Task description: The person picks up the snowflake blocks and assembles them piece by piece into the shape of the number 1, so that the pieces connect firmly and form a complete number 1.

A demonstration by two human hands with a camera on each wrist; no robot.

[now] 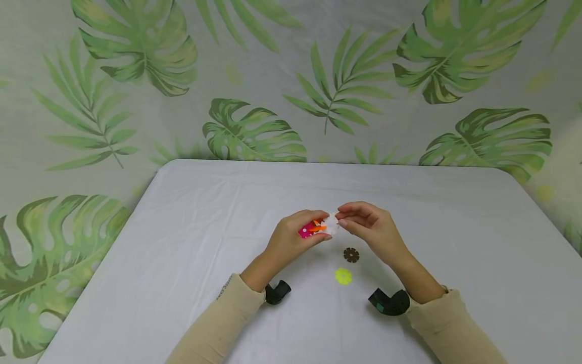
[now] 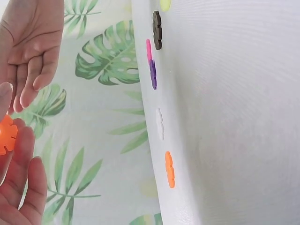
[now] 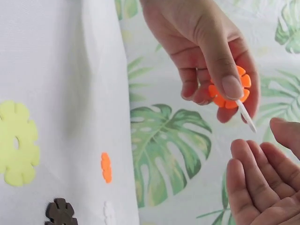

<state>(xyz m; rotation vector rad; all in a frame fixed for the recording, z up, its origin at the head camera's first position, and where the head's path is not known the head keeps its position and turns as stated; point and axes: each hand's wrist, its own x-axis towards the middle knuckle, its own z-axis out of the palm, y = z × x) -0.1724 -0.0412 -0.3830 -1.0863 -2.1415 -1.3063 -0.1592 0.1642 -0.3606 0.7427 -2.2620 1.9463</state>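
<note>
2 sleeves (image 1: 236,316), cut off, nearer than brown disc (image 1: 348,258). Beyond it, left hand (image 1: 288,235) pinches part-hidden flower pieces (image 1: 330,227); right hand (image 1: 377,230) loose, empty.

From my station I log a white tablecloth (image 1: 182,237) against a pale grey-white backdrop (image 1: 254,60) printed with green leaves, some broad and split, some feathery, faint yellow blotches between. Held disc (image 3: 245,81) reads bright orange; slim piece (image 3: 247,118) at its edge, white. On the cloth I note a yellow-green disc (image 1: 343,276), a dark brown disc (image 1: 351,255) and, by the left wrist view, a pink disc (image 2: 149,50), purple disc (image 2: 153,75), white disc (image 2: 160,124) and orange disc (image 2: 169,169), all single colours. Sleeves (image 1: 241,308) beige, the left with dark lettering. Wrist cameras (image 1: 278,292) black; I see a small teal patch (image 1: 380,306) on the right one.
</note>
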